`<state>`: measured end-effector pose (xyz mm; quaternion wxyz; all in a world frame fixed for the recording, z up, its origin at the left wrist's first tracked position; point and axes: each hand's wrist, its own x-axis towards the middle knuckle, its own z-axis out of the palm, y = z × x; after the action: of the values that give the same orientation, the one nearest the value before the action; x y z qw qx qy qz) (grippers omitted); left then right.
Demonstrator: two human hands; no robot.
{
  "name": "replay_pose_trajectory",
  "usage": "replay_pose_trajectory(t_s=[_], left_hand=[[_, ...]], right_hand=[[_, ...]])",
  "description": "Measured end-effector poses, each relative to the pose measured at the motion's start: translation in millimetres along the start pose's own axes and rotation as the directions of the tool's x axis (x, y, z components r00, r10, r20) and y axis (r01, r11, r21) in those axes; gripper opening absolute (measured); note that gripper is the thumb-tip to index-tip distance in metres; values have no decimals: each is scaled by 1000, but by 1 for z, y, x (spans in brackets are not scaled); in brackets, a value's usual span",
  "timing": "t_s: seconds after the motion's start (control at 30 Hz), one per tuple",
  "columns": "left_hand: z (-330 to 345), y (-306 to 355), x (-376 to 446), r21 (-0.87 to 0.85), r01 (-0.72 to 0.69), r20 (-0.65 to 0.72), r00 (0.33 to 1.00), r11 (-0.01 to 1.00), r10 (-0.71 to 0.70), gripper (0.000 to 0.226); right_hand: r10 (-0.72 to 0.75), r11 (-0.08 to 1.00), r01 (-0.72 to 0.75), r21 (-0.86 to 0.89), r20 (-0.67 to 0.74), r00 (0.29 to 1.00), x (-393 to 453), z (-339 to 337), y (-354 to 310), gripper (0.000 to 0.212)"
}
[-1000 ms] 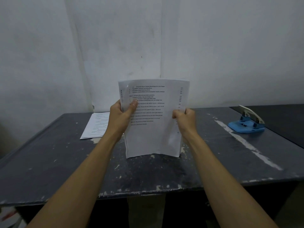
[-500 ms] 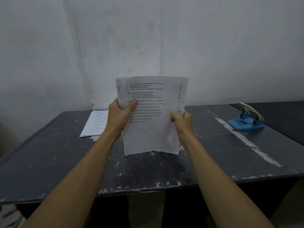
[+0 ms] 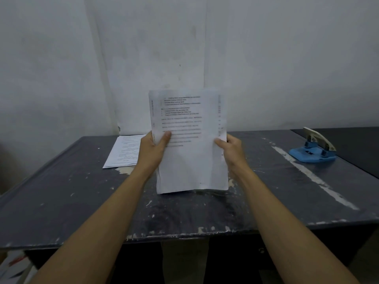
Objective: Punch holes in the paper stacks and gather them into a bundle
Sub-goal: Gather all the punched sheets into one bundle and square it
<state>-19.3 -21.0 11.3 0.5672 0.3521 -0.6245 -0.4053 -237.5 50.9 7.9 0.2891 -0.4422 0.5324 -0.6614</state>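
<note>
Where a second ago it hung clear, the upright paper stack (image 3: 190, 144) now meets the bench (image 3: 71, 197) on its lower edge; left hand (image 3: 152, 149) and right hand (image 3: 230, 149) grip its sides, likely squaring sheets before punching. Hole punch (image 3: 312, 149) sits well apart.

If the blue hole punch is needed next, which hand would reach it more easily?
Probably the right hand. The hole punch sits on the table's right side, beyond that hand, nothing between. The left hand grips the upright paper stack's opposite edge and would cross it.
</note>
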Motion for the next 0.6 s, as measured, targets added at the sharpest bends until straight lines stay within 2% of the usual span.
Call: replay_pose_trajectory(t_s=[0.1, 0.23, 0.33, 0.6], left_hand=[[0, -2, 18, 49, 11, -14, 1000, 999, -10, 40], [4, -17, 40, 87, 210, 18, 977, 974, -213, 37], [12, -30, 48, 206, 224, 62, 969, 953, -241, 36], [39, -70, 86, 437, 282, 70, 936, 854, -345, 44]], right_hand=[[18, 994, -19, -110, -12, 1000, 13, 3, -5, 17], [106, 975, -113, -190, -46, 993, 38, 5, -5, 17], [160, 957, -176, -232, -87, 983, 58, 4, 1, 22], [266, 852, -300, -429, -140, 954, 113, 7, 33, 15]])
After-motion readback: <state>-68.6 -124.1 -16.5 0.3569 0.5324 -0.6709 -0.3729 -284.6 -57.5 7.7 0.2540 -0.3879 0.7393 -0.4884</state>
